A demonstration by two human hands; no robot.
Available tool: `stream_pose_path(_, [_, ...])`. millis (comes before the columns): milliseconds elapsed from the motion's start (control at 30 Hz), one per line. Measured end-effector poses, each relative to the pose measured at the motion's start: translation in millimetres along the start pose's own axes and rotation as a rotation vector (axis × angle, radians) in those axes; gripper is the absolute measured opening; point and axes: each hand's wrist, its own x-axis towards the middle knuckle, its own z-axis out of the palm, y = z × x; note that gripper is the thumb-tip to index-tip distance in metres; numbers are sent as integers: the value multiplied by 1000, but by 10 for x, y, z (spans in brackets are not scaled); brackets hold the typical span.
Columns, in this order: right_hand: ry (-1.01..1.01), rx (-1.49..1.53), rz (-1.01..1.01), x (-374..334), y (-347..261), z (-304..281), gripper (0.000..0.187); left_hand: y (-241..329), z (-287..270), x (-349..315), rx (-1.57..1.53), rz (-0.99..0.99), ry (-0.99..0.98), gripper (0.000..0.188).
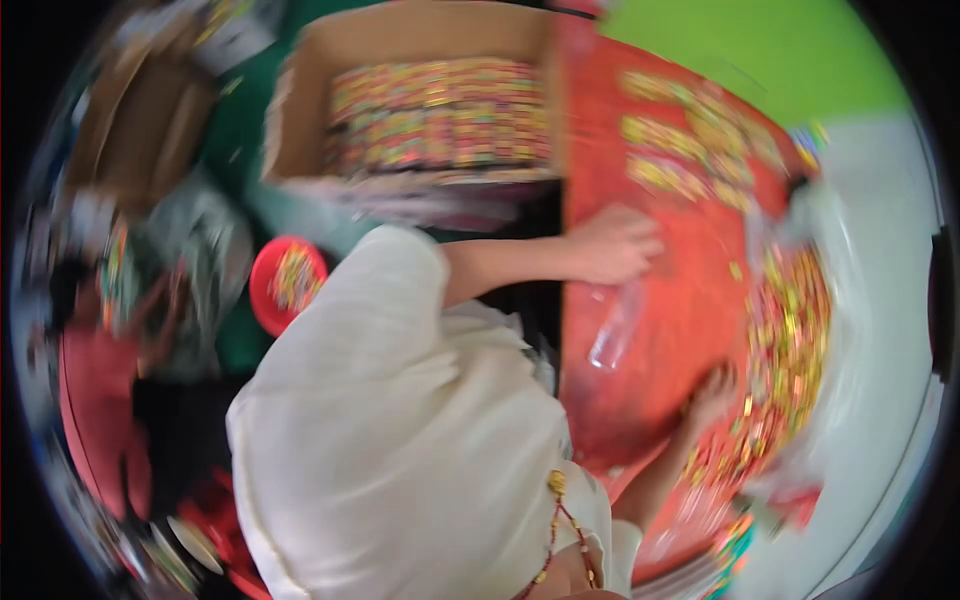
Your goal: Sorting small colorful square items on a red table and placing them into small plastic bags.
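Note:
My left hand (615, 246) is over the red tabletop (650, 310), its fingers curled closed. Whatever they may hold is hidden. Just below it on the table is a clear plastic piece (613, 335), perhaps a small box or sleeve; contact with the hand cannot be made out. My right hand (712, 395) is lower and farther right, smeared by motion, beside a long heap of small shiny wrapped pieces (790, 340) in yellow, red and green. Past my left hand, several bundles of similar pieces (665, 175) lie in rows on the red top.
An open cardboard box (420, 20) filled with rows of colourful packets stands at the upper left of the table. A red bowl (262, 290) holds small pieces. Another open carton (130, 130) and a person in pink (95, 400) are at far left. Clear plastic sheeting (840, 260) edges the heap.

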Motion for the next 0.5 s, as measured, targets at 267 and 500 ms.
stream_pose_path(267, [-1,85,353,-250,-674,-651,45,-69,92,340,-181,-155,-27,40])
stream_pose_path(500, [157,-7,470,-271,84,-898,44,967,722,1870,-656,205,-239,43])
